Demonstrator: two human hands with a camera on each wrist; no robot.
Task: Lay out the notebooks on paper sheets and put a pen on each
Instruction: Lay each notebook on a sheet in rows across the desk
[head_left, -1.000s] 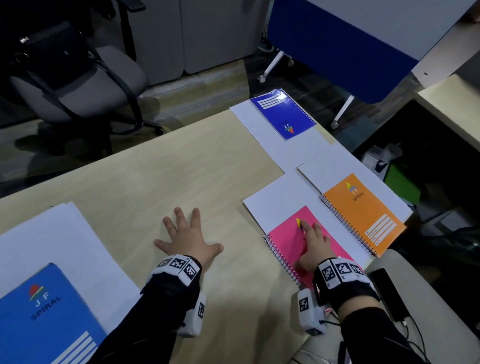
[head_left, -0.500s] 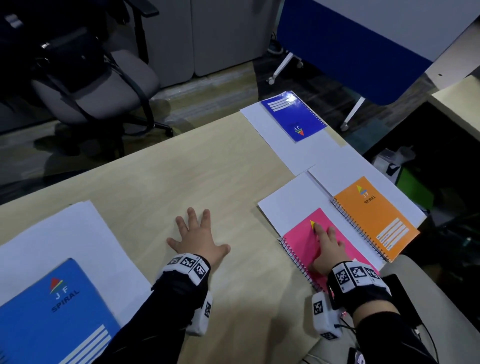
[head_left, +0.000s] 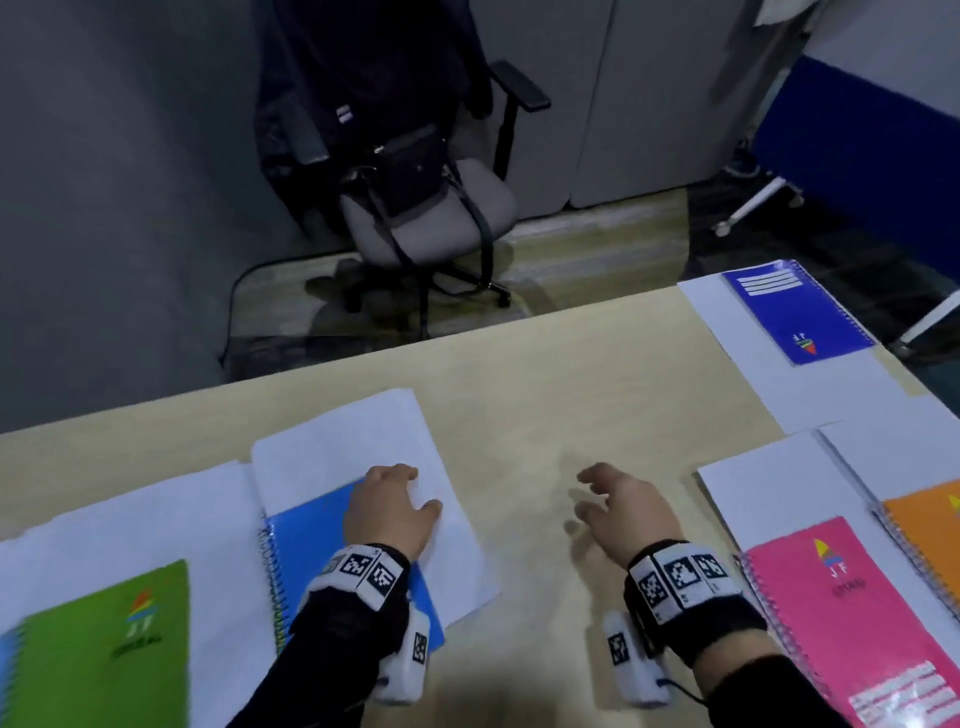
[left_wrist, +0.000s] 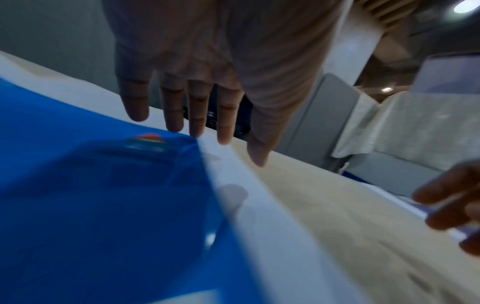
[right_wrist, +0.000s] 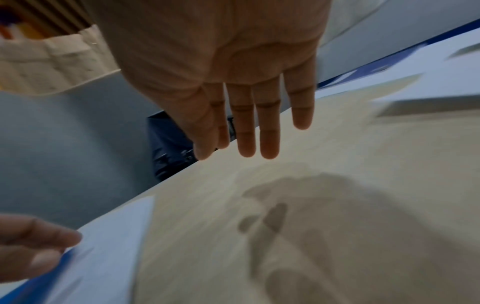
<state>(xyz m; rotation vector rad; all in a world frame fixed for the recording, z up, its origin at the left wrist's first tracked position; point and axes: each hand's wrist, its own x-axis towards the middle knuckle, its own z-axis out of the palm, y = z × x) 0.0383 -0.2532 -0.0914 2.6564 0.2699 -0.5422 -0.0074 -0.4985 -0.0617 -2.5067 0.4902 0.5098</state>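
The left hand (head_left: 392, 512) lay with straight fingers over the light blue notebook (head_left: 311, 540) on a paper sheet (head_left: 358, 441) near the table's (head_left: 519, 374) front edge. The right hand (head_left: 618, 512) hung spread above bare table, holding nothing.
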